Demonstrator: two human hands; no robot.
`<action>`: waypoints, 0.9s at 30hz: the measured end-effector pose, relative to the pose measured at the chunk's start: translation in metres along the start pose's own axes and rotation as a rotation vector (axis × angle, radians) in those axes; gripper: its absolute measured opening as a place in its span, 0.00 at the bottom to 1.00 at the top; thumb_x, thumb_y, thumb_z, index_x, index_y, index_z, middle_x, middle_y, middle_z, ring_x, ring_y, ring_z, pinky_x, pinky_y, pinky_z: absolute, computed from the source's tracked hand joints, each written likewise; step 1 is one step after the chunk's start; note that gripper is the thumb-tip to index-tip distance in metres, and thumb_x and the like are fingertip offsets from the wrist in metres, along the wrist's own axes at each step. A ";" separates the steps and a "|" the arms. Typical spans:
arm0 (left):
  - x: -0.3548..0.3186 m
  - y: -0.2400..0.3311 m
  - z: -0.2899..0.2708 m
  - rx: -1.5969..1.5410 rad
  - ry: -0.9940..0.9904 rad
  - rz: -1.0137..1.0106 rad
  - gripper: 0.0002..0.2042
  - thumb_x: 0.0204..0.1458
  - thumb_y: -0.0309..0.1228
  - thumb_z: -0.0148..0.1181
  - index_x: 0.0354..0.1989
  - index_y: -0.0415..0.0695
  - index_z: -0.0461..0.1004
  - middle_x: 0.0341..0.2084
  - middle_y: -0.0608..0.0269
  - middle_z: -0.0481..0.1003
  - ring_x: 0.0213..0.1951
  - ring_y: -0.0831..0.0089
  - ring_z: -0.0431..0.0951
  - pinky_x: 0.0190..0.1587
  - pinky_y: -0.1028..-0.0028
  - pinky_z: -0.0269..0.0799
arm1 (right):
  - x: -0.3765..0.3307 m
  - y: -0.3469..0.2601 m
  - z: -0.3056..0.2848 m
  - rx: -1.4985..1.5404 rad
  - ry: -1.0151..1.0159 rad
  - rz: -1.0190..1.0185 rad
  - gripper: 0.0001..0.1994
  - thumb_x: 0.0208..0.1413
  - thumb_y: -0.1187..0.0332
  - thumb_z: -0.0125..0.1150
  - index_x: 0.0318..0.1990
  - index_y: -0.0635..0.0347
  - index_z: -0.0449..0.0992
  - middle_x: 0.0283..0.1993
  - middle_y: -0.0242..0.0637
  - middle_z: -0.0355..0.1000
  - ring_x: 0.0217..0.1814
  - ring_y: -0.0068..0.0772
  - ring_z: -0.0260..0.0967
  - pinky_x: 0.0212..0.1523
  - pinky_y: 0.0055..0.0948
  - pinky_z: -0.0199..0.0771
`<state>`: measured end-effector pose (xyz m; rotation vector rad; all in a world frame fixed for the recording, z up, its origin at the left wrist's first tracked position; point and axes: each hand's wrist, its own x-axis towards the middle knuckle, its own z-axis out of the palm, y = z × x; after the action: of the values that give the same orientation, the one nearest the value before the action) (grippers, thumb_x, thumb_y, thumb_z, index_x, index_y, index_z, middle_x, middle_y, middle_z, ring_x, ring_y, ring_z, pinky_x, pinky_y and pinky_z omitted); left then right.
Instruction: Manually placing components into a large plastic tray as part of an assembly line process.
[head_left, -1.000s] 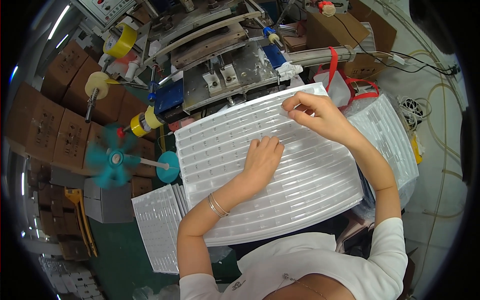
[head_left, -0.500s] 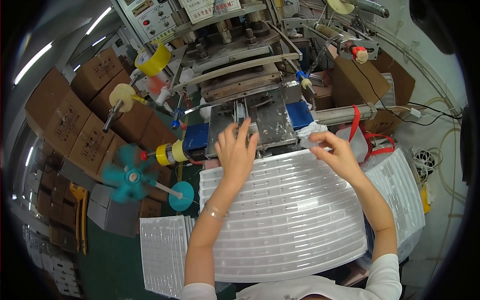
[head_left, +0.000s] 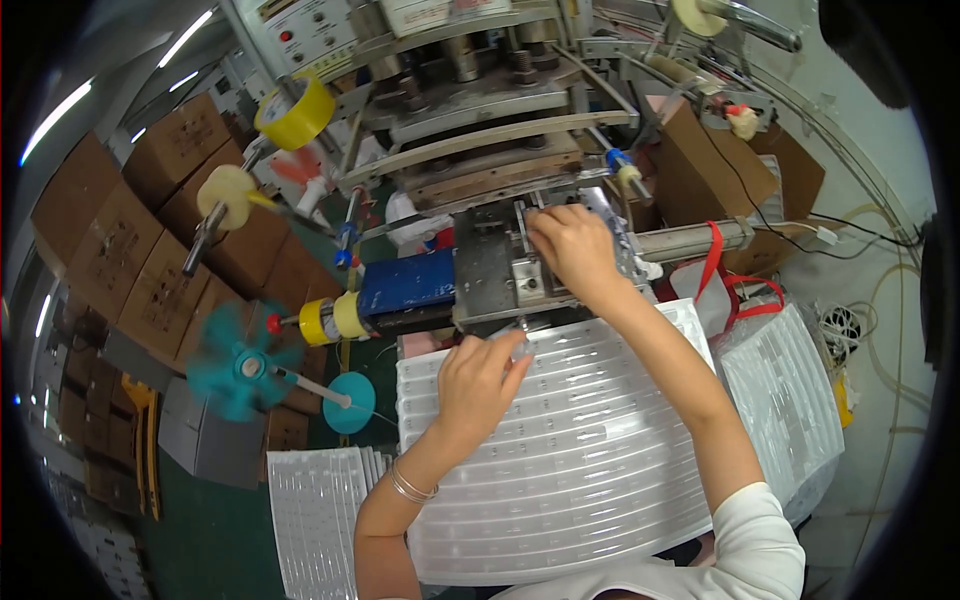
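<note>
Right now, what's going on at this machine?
A person stands over a large white blister tray lying in front of a metal press machine. The right hand reaches onto the machine's metal fixture, fingers curled over a small part. The left hand pinches a small clear piece at the tray's far edge. More trays are stacked at lower left.

The left hand (head_left: 478,385) lay palm down near the middle of the scene, its back turned up, its fingers (head_left: 512,362) curled and bunched together toward the far right, with a thin bangle around the wrist and the bare forearm running back to the near edge. The right hand (head_left: 568,248) reached farther out, also back up, with its fingers (head_left: 537,225) bent down and pointing to the far left. Its bare forearm stretched straight from a white short sleeve at the near right, elbow nearly extended.
</note>
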<state>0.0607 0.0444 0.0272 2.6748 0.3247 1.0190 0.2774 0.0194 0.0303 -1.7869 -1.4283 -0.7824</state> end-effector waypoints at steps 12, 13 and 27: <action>-0.049 0.003 -0.027 -0.155 -0.047 0.009 0.11 0.44 0.34 0.67 0.35 0.44 0.77 0.19 0.67 0.73 0.25 0.71 0.72 0.29 0.72 0.68 | -0.079 -0.009 -0.133 0.294 -0.557 0.172 0.11 0.49 0.73 0.60 0.42 0.59 0.77 0.38 0.41 0.74 0.41 0.43 0.72 0.39 0.36 0.72; -0.051 0.006 -0.031 -0.153 -0.039 0.011 0.11 0.44 0.34 0.67 0.35 0.44 0.77 0.19 0.67 0.73 0.25 0.71 0.72 0.29 0.72 0.68 | -0.089 -0.014 -0.141 0.290 -0.554 0.164 0.11 0.49 0.73 0.60 0.42 0.59 0.77 0.38 0.41 0.74 0.41 0.43 0.72 0.39 0.36 0.72; -0.112 0.079 -0.087 -0.317 -0.096 -0.270 0.10 0.47 0.33 0.64 0.36 0.43 0.74 0.24 0.60 0.75 0.27 0.70 0.76 0.29 0.73 0.70 | -0.184 -0.003 -0.167 -0.020 -0.869 -0.141 0.09 0.51 0.72 0.51 0.39 0.54 0.76 0.44 0.40 0.70 0.45 0.44 0.71 0.41 0.38 0.74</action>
<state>-0.0703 -0.0493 0.0463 2.3105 0.4486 0.7849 0.2318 -0.2187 -0.0239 -2.1733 -2.0972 -0.0384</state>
